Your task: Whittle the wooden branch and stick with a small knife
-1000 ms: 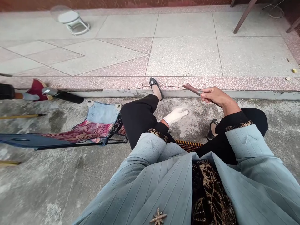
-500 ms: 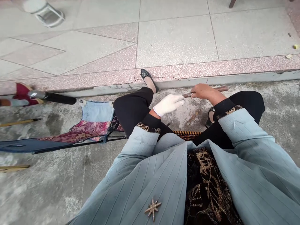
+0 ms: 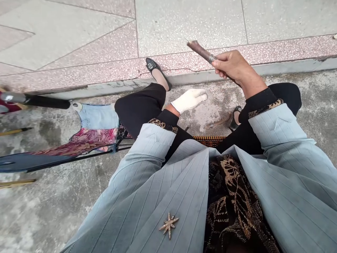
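My right hand (image 3: pixel 231 66) grips a short brown stick (image 3: pixel 200 50) with silvery thin wire (image 3: pixel 211 58) wound round it beside my thumb. The stick's free end points up and left over the pink paving edge. My left hand (image 3: pixel 189 101), in a white knit glove, is lower, between my knees, with its fingers pressed together. A faint strand hangs from near the stick down to the gloved fingertips, which seem to pinch it. The rest of the strand is too fine to follow.
Another stick (image 3: pixel 218 122) lies on the rough concrete near my right shoe (image 3: pixel 235 117). A low folding chair (image 3: pixel 98 117) with denim and floral cloth stands at left, beside a black-handled object (image 3: pixel 47 101). A raised curb (image 3: pixel 118 89) crosses ahead.
My right hand has lifted the stick up and away from the gloved left hand and tilted it. The left hand has stayed low, now apart from the stick. The view has shifted slightly.
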Tool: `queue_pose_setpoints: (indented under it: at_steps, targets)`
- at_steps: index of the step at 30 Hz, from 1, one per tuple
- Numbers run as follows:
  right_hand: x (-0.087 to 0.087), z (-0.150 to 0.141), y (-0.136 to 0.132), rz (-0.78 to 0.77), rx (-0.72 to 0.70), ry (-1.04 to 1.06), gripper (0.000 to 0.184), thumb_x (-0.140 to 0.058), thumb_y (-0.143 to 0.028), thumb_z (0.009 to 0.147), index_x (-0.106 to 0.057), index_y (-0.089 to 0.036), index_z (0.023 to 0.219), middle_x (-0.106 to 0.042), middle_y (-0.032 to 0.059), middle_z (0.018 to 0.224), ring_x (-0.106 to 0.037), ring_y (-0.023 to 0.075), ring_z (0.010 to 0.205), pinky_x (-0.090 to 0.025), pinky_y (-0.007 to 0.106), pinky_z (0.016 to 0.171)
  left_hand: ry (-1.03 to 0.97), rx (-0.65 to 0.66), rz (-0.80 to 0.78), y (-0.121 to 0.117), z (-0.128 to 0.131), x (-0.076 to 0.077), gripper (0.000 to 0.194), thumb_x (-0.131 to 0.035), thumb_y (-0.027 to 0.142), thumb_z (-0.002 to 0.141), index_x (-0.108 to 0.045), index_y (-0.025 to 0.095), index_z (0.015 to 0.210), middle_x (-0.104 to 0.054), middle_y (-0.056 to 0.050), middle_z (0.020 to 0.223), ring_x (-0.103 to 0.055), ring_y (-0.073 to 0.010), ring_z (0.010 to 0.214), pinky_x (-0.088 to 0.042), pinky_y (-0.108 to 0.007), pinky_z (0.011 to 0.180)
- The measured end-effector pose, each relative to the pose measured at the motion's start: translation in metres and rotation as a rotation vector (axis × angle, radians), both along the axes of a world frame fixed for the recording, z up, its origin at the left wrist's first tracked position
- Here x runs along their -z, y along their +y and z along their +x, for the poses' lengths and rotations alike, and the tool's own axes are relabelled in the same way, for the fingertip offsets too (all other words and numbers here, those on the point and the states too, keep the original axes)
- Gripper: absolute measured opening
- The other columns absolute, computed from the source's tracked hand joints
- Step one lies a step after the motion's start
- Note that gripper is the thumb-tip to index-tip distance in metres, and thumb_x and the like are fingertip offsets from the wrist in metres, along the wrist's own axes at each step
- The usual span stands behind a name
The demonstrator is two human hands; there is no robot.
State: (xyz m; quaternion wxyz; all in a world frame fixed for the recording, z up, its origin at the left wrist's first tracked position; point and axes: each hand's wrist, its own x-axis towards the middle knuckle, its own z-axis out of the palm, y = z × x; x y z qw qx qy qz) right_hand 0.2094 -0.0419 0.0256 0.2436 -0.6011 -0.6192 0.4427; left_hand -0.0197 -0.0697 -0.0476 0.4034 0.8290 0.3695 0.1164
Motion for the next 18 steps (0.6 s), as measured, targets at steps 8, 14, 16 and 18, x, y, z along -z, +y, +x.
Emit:
queue_pose_setpoints:
  at_steps: [8,14,16,18]
  targets:
    - [0.017,-0.025,0.003,-0.065,-0.346,-0.802,0.019,-0.081,-0.026,0.092,-0.085,-0.012,0.105,-0.078,0.0157,0.103,-0.071,0.0332,0.105,-0.052,0.042,0.088,0.078,0.075,0.21,0.013,-0.024,-0.03,0.026,-0.052,0.031,0.099,-0.071,0.018,0.086,-0.063,-0.001,0.072,-0.06,-0.0161,0.07,-0.044,-0.03,0.074]
    - [0.012,-0.028,-0.014,-0.196,-0.639,-0.831,0.022,-0.084,-0.022,0.092,-0.085,-0.007,0.108,-0.079,0.0102,0.094,-0.072,0.0243,0.092,-0.048,0.039,0.087,0.054,0.057,0.225,0.02,-0.029,-0.03,0.025,-0.053,0.029,0.096,-0.074,0.017,0.09,-0.067,-0.001,0.076,-0.064,-0.0163,0.075,-0.047,-0.031,0.079]
    - [0.011,-0.026,-0.015,-0.238,-0.716,-0.73,0.021,-0.084,-0.021,0.092,-0.086,-0.01,0.11,-0.077,0.0053,0.083,-0.069,0.0189,0.079,-0.047,0.035,0.081,0.041,0.034,0.204,0.022,-0.027,-0.03,0.024,-0.054,0.029,0.096,-0.074,0.017,0.093,-0.068,-0.001,0.078,-0.064,-0.0164,0.077,-0.047,-0.031,0.08]
    - [0.009,-0.024,-0.015,-0.265,-0.795,-0.609,0.022,-0.082,-0.02,0.093,-0.087,-0.012,0.112,-0.073,0.001,0.072,-0.063,0.0141,0.069,-0.043,0.03,0.074,0.02,0.017,0.182,0.026,-0.026,-0.029,0.024,-0.054,0.029,0.095,-0.074,0.017,0.094,-0.069,-0.001,0.08,-0.064,-0.0168,0.078,-0.048,-0.032,0.081]
